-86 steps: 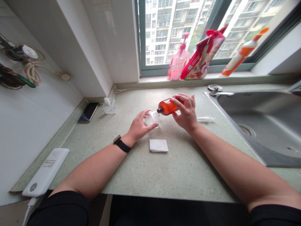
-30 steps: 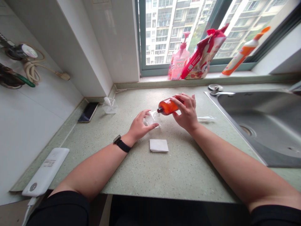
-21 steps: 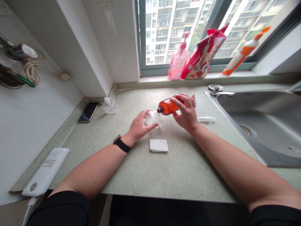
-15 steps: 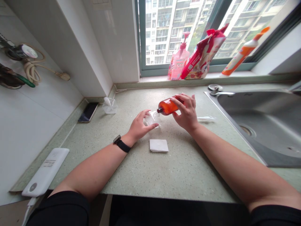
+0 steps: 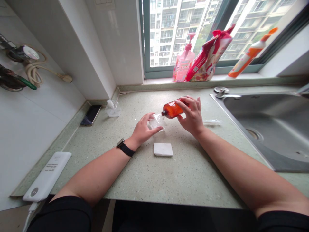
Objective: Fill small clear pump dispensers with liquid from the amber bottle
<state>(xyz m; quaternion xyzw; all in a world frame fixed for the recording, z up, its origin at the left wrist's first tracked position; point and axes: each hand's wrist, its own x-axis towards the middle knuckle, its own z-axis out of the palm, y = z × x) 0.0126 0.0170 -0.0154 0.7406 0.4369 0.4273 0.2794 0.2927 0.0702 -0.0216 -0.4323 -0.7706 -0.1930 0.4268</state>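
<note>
My right hand (image 5: 191, 114) is wrapped round an orange-brown bottle (image 5: 172, 109), which is tilted with its dark uncapped neck pointing left and a little down. That neck is at the opening of a small clear plastic container (image 5: 156, 122). The thumb and fingers of my left hand (image 5: 145, 129) are round the container and steady it, low over the counter. Whether liquid is flowing is too fine to make out. In front of both hands lies a folded white paper towel (image 5: 163, 149).
Behind my left hand stand a second clear container (image 5: 112, 108) and a black phone (image 5: 90, 115). A white power bank (image 5: 47, 176) is at the left edge. A clear-wrapped item (image 5: 212, 122) lies near the sink (image 5: 272, 129). A pink pump bottle (image 5: 183, 62) stands on the sill.
</note>
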